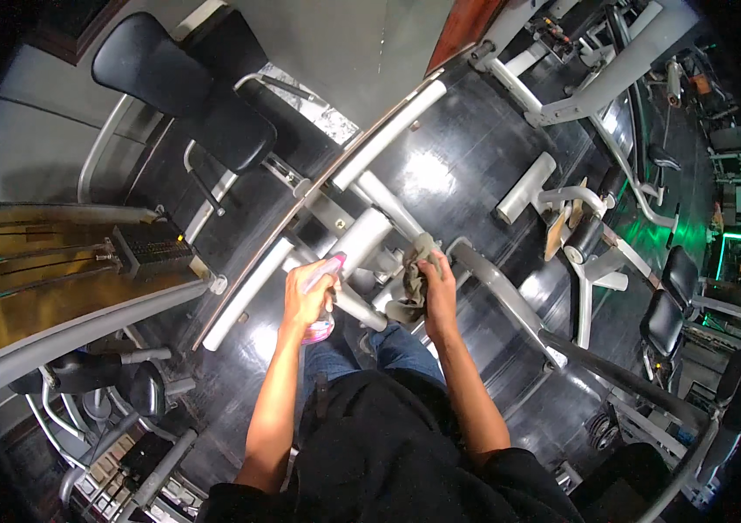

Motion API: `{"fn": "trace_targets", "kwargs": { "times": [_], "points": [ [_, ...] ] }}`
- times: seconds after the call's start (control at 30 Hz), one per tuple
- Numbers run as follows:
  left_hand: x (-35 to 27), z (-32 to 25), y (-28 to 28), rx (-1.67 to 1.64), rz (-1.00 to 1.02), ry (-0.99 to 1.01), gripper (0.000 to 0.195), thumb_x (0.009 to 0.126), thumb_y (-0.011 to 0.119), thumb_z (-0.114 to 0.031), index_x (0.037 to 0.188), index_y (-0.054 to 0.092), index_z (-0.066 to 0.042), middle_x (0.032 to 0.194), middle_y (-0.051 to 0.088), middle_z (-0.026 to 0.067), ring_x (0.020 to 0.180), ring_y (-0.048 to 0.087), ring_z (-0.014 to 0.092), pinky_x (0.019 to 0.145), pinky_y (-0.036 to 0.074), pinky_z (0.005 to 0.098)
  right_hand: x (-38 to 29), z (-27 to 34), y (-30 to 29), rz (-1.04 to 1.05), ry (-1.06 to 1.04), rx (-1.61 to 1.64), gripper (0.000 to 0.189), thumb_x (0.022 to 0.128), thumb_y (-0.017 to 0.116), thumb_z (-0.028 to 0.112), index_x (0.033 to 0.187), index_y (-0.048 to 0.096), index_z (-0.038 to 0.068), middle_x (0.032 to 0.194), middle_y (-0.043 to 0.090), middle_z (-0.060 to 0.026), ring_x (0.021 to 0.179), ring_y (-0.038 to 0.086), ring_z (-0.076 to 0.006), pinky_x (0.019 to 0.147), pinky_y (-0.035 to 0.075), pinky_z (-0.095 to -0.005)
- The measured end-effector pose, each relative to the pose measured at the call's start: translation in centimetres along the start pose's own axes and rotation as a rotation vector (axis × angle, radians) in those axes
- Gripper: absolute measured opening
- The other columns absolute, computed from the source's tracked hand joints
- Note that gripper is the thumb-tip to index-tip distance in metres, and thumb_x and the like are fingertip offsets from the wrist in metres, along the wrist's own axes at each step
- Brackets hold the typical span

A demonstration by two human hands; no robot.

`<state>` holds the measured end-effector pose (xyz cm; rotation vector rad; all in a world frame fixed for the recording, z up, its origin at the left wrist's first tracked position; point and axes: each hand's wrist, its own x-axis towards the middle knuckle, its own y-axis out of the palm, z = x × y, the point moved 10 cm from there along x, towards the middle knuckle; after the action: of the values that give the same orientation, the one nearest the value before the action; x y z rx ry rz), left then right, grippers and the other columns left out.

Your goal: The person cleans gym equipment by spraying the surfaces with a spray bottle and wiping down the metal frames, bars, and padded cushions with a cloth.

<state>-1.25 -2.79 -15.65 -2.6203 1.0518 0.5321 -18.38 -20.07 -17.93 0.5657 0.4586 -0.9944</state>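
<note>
My left hand (308,292) grips a clear spray bottle (318,331) with a pink nozzle, which points away from me. Fingers hide most of the bottle's neck and trigger. In my right hand (441,294) is a crumpled grey-green cloth (415,281), hanging down below the fingers. Both hands are above the silver metal frame of a gym machine (362,239). The cloth overlaps a frame tube in the view; I cannot tell whether it touches it.
A black padded seat (230,131) with a backrest stands ahead to the left. Further left is a weight stack (153,252) in its frame. A curved silver tube (507,291) runs along my right. More machines with black pads (664,323) stand beyond, on a shiny black floor (468,137).
</note>
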Motion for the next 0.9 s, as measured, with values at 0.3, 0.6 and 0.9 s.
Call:
{"fn": "trace_targets", "kwargs": {
  "times": [0.3, 0.6, 0.9],
  "points": [
    [-0.4, -1.7, 3.0, 0.071, 0.033, 0.008, 0.023, 0.083, 0.054, -0.019, 0.078, 0.066, 0.0, 0.067, 0.065, 0.005, 0.047, 0.058, 0.012, 0.048, 0.045, 0.0272, -0.5, 1.0, -6.3, -0.082, -0.181, -0.311, 0.026, 0.093, 0.061, 0.017, 0.116, 0.057, 0.007, 0.096, 0.062, -0.0023, 0.086, 0.057, -0.0099, 0.076, 0.046, -0.0253],
    [-1.1, 0.5, 9.7, 0.239, 0.17, -0.101, 0.035, 0.09, 0.058, -0.03, 0.072, 0.066, 0.0, 0.06, 0.062, 0.0048, 0.046, 0.058, 0.012, 0.045, 0.046, 0.0283, -0.9, -1.2, -10.7, -0.171, -0.154, -0.265, 0.028, 0.093, 0.061, 0.015, 0.118, 0.058, 0.005, 0.1, 0.064, -0.0025, 0.091, 0.058, -0.0105, 0.081, 0.045, -0.0258],
    [0.1, 2.9, 9.3, 0.186, 0.185, -0.149, 0.035, 0.087, 0.054, -0.029, 0.069, 0.065, 0.0, 0.062, 0.064, 0.007, 0.046, 0.058, 0.015, 0.046, 0.046, 0.0294, -0.9, -0.2, -10.2, -0.25, -0.388, -0.539, 0.029, 0.088, 0.064, 0.016, 0.115, 0.061, 0.006, 0.105, 0.065, -0.0083, 0.097, 0.061, -0.0186, 0.087, 0.046, -0.031]
  ]
}}
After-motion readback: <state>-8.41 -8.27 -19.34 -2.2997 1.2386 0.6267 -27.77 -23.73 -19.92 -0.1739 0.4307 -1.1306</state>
